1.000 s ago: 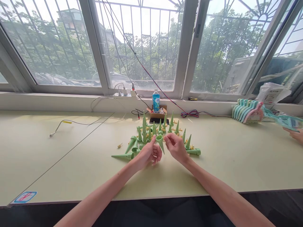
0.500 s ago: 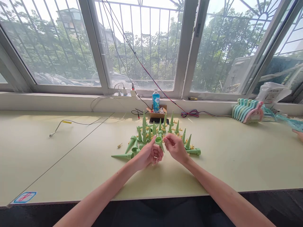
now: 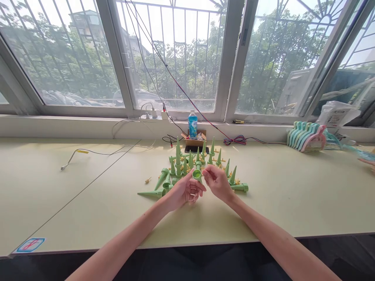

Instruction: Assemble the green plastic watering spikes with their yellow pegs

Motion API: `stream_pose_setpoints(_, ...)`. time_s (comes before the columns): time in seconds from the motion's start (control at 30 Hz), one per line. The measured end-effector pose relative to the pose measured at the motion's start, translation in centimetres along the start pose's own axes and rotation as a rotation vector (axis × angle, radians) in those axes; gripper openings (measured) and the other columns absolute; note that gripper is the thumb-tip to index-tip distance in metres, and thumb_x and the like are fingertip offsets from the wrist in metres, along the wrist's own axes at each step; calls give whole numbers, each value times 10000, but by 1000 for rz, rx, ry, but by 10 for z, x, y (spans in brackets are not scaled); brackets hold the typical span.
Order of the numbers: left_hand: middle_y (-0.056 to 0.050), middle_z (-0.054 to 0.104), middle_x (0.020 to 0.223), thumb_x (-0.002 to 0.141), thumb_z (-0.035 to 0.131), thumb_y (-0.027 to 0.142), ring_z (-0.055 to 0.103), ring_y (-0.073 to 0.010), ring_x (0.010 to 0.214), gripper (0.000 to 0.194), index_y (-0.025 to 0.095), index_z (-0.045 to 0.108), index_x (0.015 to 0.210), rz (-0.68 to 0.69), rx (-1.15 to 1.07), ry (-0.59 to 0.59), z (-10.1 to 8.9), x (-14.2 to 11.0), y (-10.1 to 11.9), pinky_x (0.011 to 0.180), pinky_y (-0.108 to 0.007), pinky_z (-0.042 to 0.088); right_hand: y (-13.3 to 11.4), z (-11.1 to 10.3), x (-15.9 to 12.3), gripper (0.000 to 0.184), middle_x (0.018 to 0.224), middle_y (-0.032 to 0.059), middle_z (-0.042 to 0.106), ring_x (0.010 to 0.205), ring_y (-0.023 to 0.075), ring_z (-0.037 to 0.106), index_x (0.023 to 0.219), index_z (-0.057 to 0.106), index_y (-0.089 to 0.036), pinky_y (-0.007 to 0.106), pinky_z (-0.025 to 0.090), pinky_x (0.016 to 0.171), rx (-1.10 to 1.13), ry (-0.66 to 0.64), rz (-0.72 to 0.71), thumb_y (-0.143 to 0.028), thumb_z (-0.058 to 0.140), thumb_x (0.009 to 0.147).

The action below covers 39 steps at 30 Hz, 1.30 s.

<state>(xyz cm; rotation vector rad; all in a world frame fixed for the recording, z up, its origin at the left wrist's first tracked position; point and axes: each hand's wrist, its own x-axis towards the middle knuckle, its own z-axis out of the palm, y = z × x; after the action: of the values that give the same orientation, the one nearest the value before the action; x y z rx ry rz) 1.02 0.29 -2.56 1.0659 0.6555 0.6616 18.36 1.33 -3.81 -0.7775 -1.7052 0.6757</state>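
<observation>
My left hand [image 3: 187,190] is closed around a green plastic watering spike [image 3: 197,175], its round open end facing up towards me. Close to the right of that rim, my right hand [image 3: 217,181] is pinched at thumb and forefinger. Whatever sits between those fingertips is too small and hidden to make out. Behind both hands stands a cluster of green spikes [image 3: 178,160], several upright and others lying down, with small yellow valve pieces [image 3: 219,160] among them. A single yellow piece [image 3: 148,180] lies apart on the left.
A blue-labelled bottle [image 3: 192,125] stands in a cardboard box [image 3: 195,143] behind the cluster, with a dark phone [image 3: 190,150] before it. Coiled cables [image 3: 236,140] lie by the sill. Pastel hangers [image 3: 306,137] stand at right. Another person's hand [image 3: 367,162] shows at the right edge.
The spike in my left hand has tipped so its open end faces me more and its point is no longer visible. My left fingers have shifted slightly. My right hand is nearly unmoved.
</observation>
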Motion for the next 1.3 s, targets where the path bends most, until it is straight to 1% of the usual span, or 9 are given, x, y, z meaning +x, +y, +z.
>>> stream_pose_setpoints(0.37, -67, 589, 796, 883, 443, 604, 464, -74, 468, 589, 75, 701, 905, 39, 22, 38, 1, -1, -1, 396, -214, 364, -1, -1, 1, 288, 570, -41, 403, 499, 95, 340, 703, 474, -186, 236, 274, 469, -67, 7, 5, -360, 474, 932)
stream_pose_setpoints(0.53, -77, 608, 855, 879, 483, 569, 477, -75, 494, 506, 104, 674, 945, 117, 98, 57, 3, -1, 0, 410, -209, 389, -1, -1, 1, 300, 551, -46, 388, 489, 94, 331, 694, 461, -190, 233, 267, 462, -77, -11, 21, -368, 463, 935)
stream_pose_setpoints(0.67, -85, 617, 891, 881, 516, 520, 483, -68, 477, 433, 112, 650, 941, 181, 173, 70, 7, -3, 1, 405, -212, 385, -1, -1, 1, 301, 550, -42, 424, 480, 96, 382, 702, 449, -195, 229, 296, 462, -43, -33, 35, -378, 456, 941)
stream_pose_setpoints(0.8, -66, 601, 837, 883, 533, 481, 490, -71, 473, 369, 120, 607, 864, 226, 233, 107, 8, -4, 1, 415, -221, 381, -2, -1, 2, 297, 561, -43, 439, 460, 90, 392, 718, 453, -196, 224, 315, 452, 6, -59, 38, -387, 451, 945)
stream_pose_setpoints(0.87, -37, 568, 746, 881, 540, 470, 493, -81, 477, 349, 129, 568, 811, 238, 249, 122, 7, -4, 2, 419, -222, 376, -1, -1, 2, 293, 564, -44, 437, 457, 88, 387, 724, 456, -195, 223, 316, 451, 15, -64, 36, -388, 452, 945)
stream_pose_setpoints(0.97, 12, 482, 624, 871, 562, 462, 488, -93, 483, 331, 146, 518, 782, 248, 269, 129, 7, -4, 2, 421, -216, 360, 0, 0, 2, 289, 555, -48, 418, 457, 89, 374, 726, 455, -196, 224, 305, 448, 2, -56, 37, -386, 451, 944)
stream_pose_setpoints(1.1, 40, 421, 606, 840, 609, 449, 482, -92, 486, 337, 168, 453, 740, 274, 330, 142, 8, -5, 3, 427, -217, 364, 3, 0, 1, 291, 529, -56, 379, 457, 92, 347, 722, 452, -198, 228, 277, 445, -41, -39, 41, -385, 445, 945)
stream_pose_setpoints(1.23, 40, 463, 639, 833, 610, 452, 479, -82, 452, 315, 186, 445, 800, 321, 470, 191, 8, -4, -1, 413, -215, 359, 3, 0, 1, 303, 528, -53, 371, 468, 97, 331, 716, 459, -197, 235, 269, 453, -89, -23, 41, -397, 441, 943)
stream_pose_setpoints(1.3, 56, 439, 610, 840, 600, 440, 458, -78, 437, 281, 195, 465, 863, 357, 541, 219, 9, -3, -3, 402, -206, 350, 2, 0, 2, 311, 544, -48, 377, 484, 98, 326, 705, 461, -194, 237, 268, 463, -111, -10, 29, -399, 445, 939)
